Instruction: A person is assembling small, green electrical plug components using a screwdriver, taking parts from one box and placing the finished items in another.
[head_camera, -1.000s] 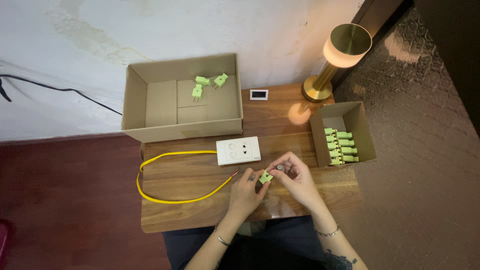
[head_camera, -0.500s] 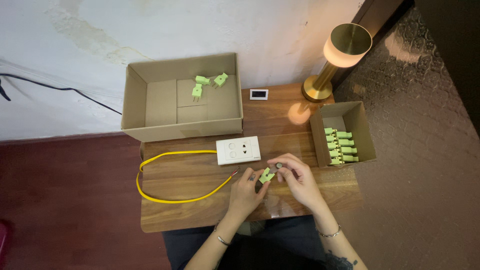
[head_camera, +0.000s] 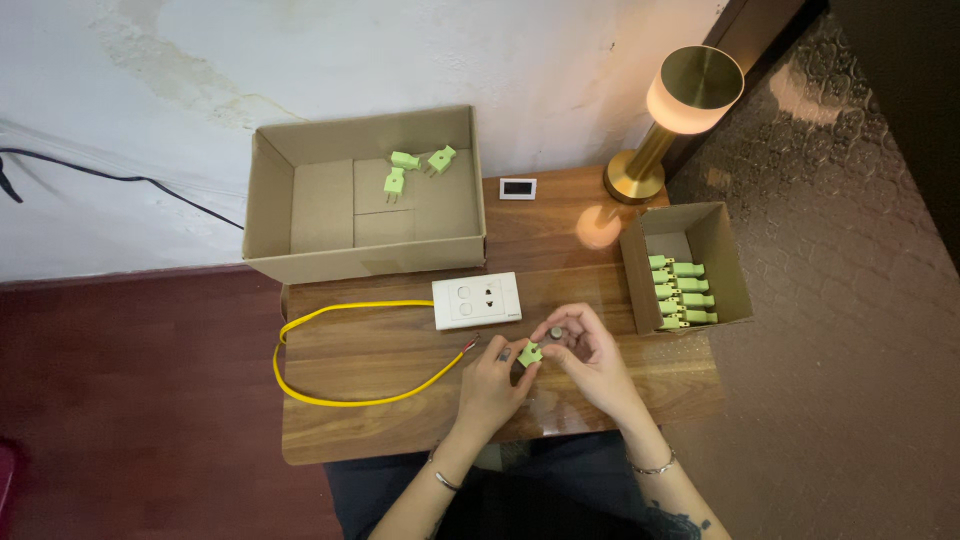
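Observation:
My left hand (head_camera: 492, 382) pinches a small light-green plug (head_camera: 530, 353) over the near middle of the wooden table (head_camera: 380, 430). My right hand (head_camera: 587, 352) is right beside it, fingers curled around a small dark round part that touches the plug. A yellow wire (head_camera: 345, 355) loops across the table's left side, its bare end lying just left of my left hand. A white socket plate (head_camera: 477, 300) lies flat just beyond my hands.
A large open cardboard box (head_camera: 300, 260) at the back holds three green plugs (head_camera: 415, 168). A small cardboard box (head_camera: 735, 285) on the right holds several green plugs. A lit brass lamp (head_camera: 680, 110) and a small white device (head_camera: 518, 188) stand at the back.
My hands stayed together over the plug. The right hand's fingers shifted slightly around it. Nothing else moved.

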